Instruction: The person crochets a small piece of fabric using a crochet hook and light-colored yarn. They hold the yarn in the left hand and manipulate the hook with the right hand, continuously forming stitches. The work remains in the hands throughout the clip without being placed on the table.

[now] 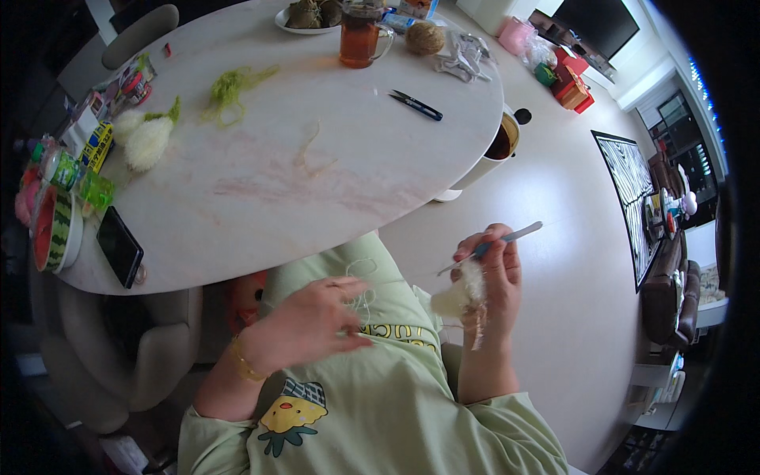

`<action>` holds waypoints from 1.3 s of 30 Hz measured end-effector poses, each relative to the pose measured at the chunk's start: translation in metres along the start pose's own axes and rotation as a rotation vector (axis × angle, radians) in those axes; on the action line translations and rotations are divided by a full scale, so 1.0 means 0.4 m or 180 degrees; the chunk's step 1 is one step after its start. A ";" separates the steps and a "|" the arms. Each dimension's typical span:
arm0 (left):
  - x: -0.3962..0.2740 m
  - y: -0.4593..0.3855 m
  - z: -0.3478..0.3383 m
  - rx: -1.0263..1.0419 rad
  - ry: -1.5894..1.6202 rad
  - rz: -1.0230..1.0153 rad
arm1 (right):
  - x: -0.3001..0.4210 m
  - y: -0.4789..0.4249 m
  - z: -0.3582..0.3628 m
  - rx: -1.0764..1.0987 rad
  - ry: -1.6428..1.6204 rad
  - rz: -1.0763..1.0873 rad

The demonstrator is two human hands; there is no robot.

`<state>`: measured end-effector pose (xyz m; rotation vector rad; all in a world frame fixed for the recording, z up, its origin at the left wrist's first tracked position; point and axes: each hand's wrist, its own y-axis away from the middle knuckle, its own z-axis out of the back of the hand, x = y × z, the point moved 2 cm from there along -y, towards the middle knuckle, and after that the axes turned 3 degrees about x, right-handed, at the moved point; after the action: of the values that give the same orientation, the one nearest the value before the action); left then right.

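My right hand (499,273) grips a crochet hook (510,235) with a blue-grey handle, together with a small fuzzy cream crochet piece (457,297). Tan strands hang below that piece. Motion blurs my left hand (320,320), held over my lap with its fingers spread; thin pale yarn (363,291) loops beside its fingers, and a strand runs towards the hook. Whether the fingers pinch the yarn, I cannot tell. On the table (267,208) lie a fluffy white crochet piece with a green top (148,142), tangled green yarn (231,92) and thread snips (415,105).
A glass mug of reddish-brown drink (359,38), a ball of brown twine (424,38) and a white cable (463,59) are on the table's far side. A phone (120,246), a bottle (65,169) and a watermelon-patterned bowl (56,228) sit left. An open bin (496,148) stands beyond the edge.
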<state>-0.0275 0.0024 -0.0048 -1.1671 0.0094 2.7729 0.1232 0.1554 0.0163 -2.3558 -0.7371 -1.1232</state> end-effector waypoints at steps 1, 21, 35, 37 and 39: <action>-0.042 -0.016 0.023 -0.0446 0.0365 -0.0454 | -0.007 0.002 -0.014 0.0126 -0.0061 -0.0071; -0.049 -0.081 -0.071 -0.1542 0.4443 0.0240 | -0.074 0.045 -0.033 0.0915 0.2103 0.1429; -0.022 -0.047 -0.021 -0.0335 0.5474 0.0495 | -0.065 0.031 0.002 0.0508 -0.0061 0.0066; -0.025 -0.048 -0.020 -0.0472 0.5071 0.0517 | -0.070 0.033 -0.001 0.0544 -0.0675 -0.0531; -0.032 -0.054 -0.034 -0.0903 0.4482 0.0500 | -0.068 0.046 -0.024 0.0529 0.0064 -0.0128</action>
<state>-0.0061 0.0214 -0.0042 -2.9294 -0.1525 1.4644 0.1147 0.1282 -0.0024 -2.1976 -0.8404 -1.0575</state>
